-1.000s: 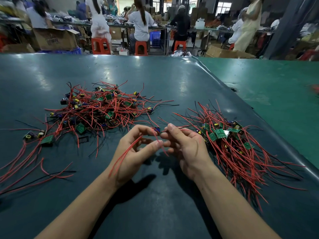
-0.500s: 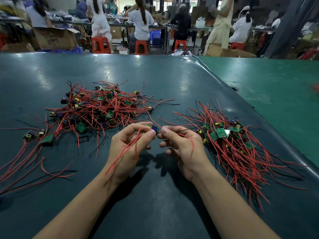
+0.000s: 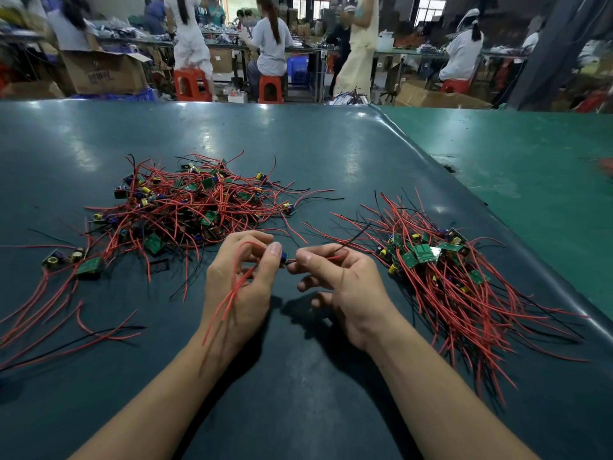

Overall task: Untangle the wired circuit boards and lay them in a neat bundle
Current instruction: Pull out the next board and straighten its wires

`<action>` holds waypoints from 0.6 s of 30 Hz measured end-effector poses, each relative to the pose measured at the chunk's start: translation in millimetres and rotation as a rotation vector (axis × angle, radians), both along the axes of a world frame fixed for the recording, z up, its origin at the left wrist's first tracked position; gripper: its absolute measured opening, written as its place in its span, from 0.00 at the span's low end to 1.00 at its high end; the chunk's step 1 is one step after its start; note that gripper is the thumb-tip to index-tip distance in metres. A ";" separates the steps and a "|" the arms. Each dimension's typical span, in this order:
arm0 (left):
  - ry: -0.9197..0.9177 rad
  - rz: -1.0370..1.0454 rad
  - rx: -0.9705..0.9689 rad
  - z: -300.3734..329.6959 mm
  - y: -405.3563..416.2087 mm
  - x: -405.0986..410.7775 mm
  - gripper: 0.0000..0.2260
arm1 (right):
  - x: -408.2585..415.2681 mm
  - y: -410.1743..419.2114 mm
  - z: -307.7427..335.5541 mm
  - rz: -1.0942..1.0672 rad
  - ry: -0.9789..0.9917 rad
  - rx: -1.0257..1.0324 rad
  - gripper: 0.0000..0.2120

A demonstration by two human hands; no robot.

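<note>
A tangled heap of wired circuit boards (image 3: 189,207), green boards with red and black leads, lies left of centre on the dark mat. A tidier bundle of boards (image 3: 441,273) lies to the right, its red wires fanned toward me. Between them my left hand (image 3: 237,287) pinches one small board (image 3: 284,257) with a blue part at thumb and forefinger; its red wires trail down across my palm. My right hand (image 3: 348,283) pinches the same board's red and black leads just right of the board.
Loose red and black wires (image 3: 66,323) and two stray boards (image 3: 88,267) lie at the left. The dark mat (image 3: 298,154) ends at a raised seam on the right, beside a green table (image 3: 530,167). People work at benches beyond the far edge.
My hands have drawn slightly apart, stretching the leads between them. The red wires now hang down across my left palm. A person in the background has walked left.
</note>
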State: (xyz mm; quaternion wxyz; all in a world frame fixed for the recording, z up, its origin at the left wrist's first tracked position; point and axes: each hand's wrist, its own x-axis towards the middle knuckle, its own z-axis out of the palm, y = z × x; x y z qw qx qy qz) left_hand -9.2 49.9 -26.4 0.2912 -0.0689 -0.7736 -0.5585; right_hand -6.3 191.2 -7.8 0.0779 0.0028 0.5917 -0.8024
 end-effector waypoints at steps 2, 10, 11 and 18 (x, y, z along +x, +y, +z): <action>0.002 -0.011 -0.010 0.7 -0.7 0.2 0.10 | -0.8 1.4 1.6 -0.029 -0.019 -0.037 0.02; 0.105 -0.043 -0.162 4.9 1.3 8.1 0.08 | 0.5 3.8 4.1 -0.079 -0.066 -0.157 0.04; 0.093 -0.043 -0.169 4.6 1.2 7.9 0.08 | 0.6 3.7 4.4 -0.086 -0.067 -0.160 0.04; 0.076 -0.062 -0.114 7.4 -0.3 7.5 0.08 | -0.6 4.1 6.8 -0.100 -0.088 -0.212 0.05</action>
